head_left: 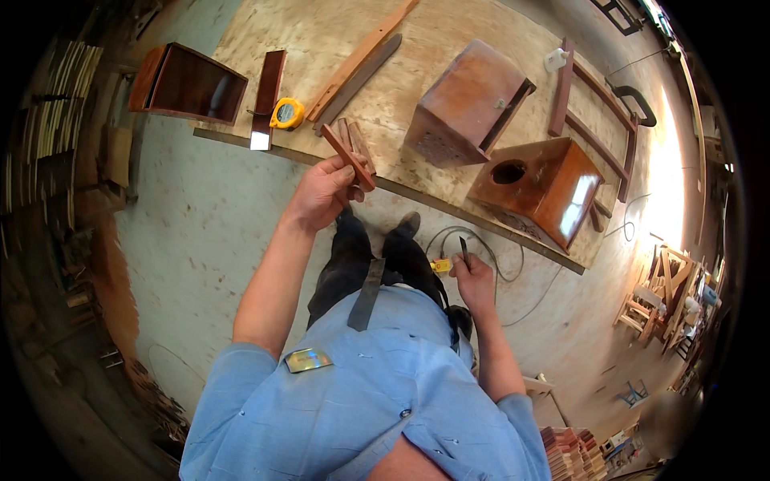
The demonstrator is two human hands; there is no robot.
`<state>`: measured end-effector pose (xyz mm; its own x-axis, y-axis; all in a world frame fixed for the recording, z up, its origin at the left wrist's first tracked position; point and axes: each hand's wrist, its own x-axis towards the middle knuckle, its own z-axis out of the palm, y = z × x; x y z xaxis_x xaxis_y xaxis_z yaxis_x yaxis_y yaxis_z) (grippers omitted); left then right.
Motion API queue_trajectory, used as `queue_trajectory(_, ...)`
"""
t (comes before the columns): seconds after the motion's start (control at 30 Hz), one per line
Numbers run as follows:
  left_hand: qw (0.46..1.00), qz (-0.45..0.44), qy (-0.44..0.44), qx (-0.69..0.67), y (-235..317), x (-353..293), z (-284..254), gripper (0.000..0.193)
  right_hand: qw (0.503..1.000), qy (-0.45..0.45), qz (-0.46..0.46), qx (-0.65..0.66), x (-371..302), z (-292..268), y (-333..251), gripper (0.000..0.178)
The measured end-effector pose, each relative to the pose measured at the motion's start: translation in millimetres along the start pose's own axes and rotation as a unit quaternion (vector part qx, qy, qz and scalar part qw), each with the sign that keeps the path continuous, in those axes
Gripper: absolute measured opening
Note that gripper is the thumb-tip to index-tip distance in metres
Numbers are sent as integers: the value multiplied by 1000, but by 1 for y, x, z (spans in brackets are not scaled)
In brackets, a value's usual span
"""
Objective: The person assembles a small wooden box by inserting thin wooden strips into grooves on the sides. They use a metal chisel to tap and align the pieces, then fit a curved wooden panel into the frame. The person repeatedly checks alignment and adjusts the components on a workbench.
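While the left hand [322, 191] pinches a reddish-brown wooden strip [346, 156] over the near edge of the bench [449, 28] and the right hand [475, 280] grips a slim dark tool [464, 252], I'd remotely favour a steady, light hold on both.

I record the reddish-brown strip [346, 155] in my left hand [321, 192] and the near-black slim tool [464, 252] in my right hand [475, 282], seen against my light-blue shirt [361, 377] and black trousers [340, 264]. The bench [449, 32] is pale tan, mottled with brown blotches, and carries a yellow tape measure [286, 114], a white bottle [555, 59], an orange-brown box [539, 186] and a duller reddish-brown box [473, 88] with paler, hazy patches. I note the floor [192, 232] as pale grey, flecked with brown.
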<state>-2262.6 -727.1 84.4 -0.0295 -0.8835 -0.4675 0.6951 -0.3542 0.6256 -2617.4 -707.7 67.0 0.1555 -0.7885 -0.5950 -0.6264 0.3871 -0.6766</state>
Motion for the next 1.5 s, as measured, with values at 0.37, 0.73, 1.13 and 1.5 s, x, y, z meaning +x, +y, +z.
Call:
queue_trajectory(0.37, 992, 45, -111, -40, -29, -44, 67, 27, 952, -12, -293, 90, -31, -13, -116, 30)
queue_trajectory(0.73, 933, 49, -150, 322, -16, -60, 164, 22, 920, 90, -361, 124, -49, -55, -115, 23)
queue_trajectory(1.13, 767, 238, -200, 562, -42, -41, 269, 52, 920, 68, -82, 376, -70, -129, -110, 18)
queue_trajectory(1.5, 684, 368, -190, 600, -51, -17, 277, 38, 907, 75, -84, 405, -23, -189, -99, 15)
